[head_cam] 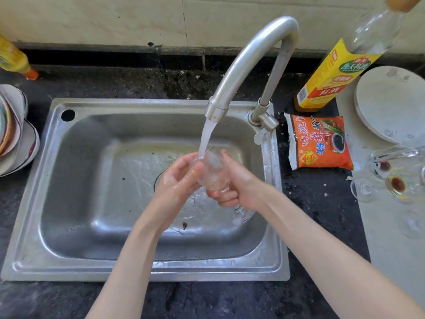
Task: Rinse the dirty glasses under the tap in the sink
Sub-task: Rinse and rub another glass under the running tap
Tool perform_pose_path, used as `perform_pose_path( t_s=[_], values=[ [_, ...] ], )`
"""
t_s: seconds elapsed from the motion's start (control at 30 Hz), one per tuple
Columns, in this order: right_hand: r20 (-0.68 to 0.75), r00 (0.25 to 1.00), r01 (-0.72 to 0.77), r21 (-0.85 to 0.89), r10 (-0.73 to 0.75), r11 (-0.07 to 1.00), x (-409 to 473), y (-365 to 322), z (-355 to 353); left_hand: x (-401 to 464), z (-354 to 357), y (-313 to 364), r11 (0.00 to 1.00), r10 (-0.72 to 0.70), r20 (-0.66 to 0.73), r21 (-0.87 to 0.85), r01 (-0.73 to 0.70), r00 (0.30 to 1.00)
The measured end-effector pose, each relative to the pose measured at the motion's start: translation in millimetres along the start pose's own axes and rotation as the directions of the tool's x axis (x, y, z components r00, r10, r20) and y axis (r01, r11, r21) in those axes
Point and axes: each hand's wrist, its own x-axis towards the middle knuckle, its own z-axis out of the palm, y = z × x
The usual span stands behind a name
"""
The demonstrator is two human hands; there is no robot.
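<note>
A clear wine glass tilts under the running stream from the curved steel tap, over the steel sink. My right hand grips the glass around its lower bowl, and the foot of the glass shows below that hand. My left hand curls around the bowl's left side, wet with water. Two dirty wine glasses with brown residue lie on their sides on the pale mat at the right, beside another clear one.
An orange seasoning packet and a yellow-labelled bottle stand right of the tap. White plates sit at far right. Stacked bowls and a yellow bottle occupy the left of the dark counter.
</note>
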Motion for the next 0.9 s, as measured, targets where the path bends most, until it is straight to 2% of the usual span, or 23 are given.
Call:
perform_pose_path(
  t_s=[0.07,0.13,0.2,0.27,0.33,0.43,0.53,0.63,0.7,0.77,0.83,0.9],
  values=[
    [-0.006,1.000,-0.016,0.025,0.017,1.000,1,-3,1,-1,1,2,1.000,0.016,-0.060,0.006,-0.016,0.998],
    [-0.113,0.993,0.022,0.034,-0.018,0.999,4,-2,6,0,7,5,0.992,0.061,-0.155,0.117,-0.043,0.986],
    [-0.217,0.969,0.113,-0.047,-0.121,0.992,8,1,12,1,14,8,0.967,0.131,-0.199,0.243,-0.080,0.971],
    [-0.232,0.945,0.220,-0.076,-0.232,0.973,12,5,16,-2,17,6,0.942,0.195,-0.168,0.307,-0.137,0.966],
    [-0.215,0.928,0.316,0.024,-0.304,0.948,9,7,20,-8,18,4,0.909,0.268,-0.116,0.358,-0.212,0.956],
    [-0.142,0.910,0.407,0.131,-0.389,0.904,7,8,22,-16,20,4,0.861,0.389,-0.118,0.400,-0.315,0.914],
    [-0.056,0.895,0.445,0.036,-0.443,0.895,9,7,24,-19,19,6,0.861,0.418,-0.147,0.380,-0.339,0.896],
    [0.009,0.888,0.460,-0.073,-0.460,0.885,11,10,27,-18,19,10,0.945,0.310,-0.224,0.177,-0.274,0.924],
    [0.045,0.895,0.446,-0.072,-0.444,0.892,11,14,28,-14,15,8,0.970,0.238,-0.273,0.109,-0.216,0.932],
    [0.092,0.917,0.394,-0.050,-0.389,0.918,10,17,20,-9,9,3,0.981,0.179,-0.309,0.124,-0.147,0.934],
    [0.128,0.967,0.229,-0.064,-0.220,0.971,3,9,11,-5,2,2,0.945,0.201,-0.327,0.314,-0.094,0.923],
    [0.102,0.995,0.022,-0.135,-0.008,0.991,-4,-1,0,-4,-8,1,0.886,0.213,-0.255,0.458,-0.077,0.943]
  ],
)
